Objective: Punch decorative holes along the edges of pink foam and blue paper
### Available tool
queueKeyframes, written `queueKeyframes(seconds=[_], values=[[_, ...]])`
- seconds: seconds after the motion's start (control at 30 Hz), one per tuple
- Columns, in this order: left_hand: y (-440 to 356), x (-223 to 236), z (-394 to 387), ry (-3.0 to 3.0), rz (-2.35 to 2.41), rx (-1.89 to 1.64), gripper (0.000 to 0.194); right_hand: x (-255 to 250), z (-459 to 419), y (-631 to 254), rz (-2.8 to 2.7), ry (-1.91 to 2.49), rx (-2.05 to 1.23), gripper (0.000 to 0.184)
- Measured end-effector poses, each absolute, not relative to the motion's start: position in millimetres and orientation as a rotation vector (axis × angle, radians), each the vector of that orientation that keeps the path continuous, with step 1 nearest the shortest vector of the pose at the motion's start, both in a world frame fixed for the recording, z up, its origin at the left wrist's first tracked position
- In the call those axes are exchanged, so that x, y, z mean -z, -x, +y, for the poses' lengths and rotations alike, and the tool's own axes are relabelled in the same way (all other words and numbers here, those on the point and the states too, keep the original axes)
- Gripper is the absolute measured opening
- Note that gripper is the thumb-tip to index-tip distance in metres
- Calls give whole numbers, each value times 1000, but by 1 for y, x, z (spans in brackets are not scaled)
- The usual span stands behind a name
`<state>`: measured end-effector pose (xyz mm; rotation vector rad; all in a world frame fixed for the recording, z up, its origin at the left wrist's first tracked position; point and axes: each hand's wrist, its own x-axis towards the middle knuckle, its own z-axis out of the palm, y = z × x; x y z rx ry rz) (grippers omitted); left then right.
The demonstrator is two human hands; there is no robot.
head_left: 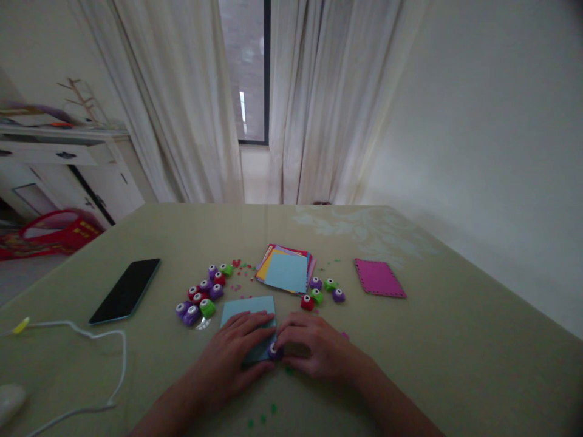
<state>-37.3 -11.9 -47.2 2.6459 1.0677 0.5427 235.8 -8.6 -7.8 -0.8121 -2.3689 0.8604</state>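
A light blue square of paper (248, 304) lies on the table in front of me. My left hand (243, 349) rests flat across it, fingers stretched out, with the thumb near the paper's lower right corner. At that corner sits a small purple paper punch (274, 351) with a round white and dark top. My right hand (314, 343) is closed around this punch from the right, fingertips on its top and thumb low at its side. Part of the punch and the paper's lower edge are hidden by my hands.
Several coloured punches stand left (198, 297) and right (319, 291) of a stack of coloured paper (286, 270). A magenta sheet with punched edges (380, 278) lies further right. At left are a black phone (127, 290) and a white cable (122, 358). Green paper bits (263, 419) lie in front.
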Motion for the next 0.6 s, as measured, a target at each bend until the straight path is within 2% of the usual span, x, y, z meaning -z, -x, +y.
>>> queueKeyframes(seconds=[0.43, 0.6], values=[[39, 44, -11, -2577, 1053, -484, 52, 12, -8, -234, -2395, 770, -820, 23], [37, 42, -12, -2608, 1024, -562, 51, 15, -9, -233, -2433, 799, -774, 20]])
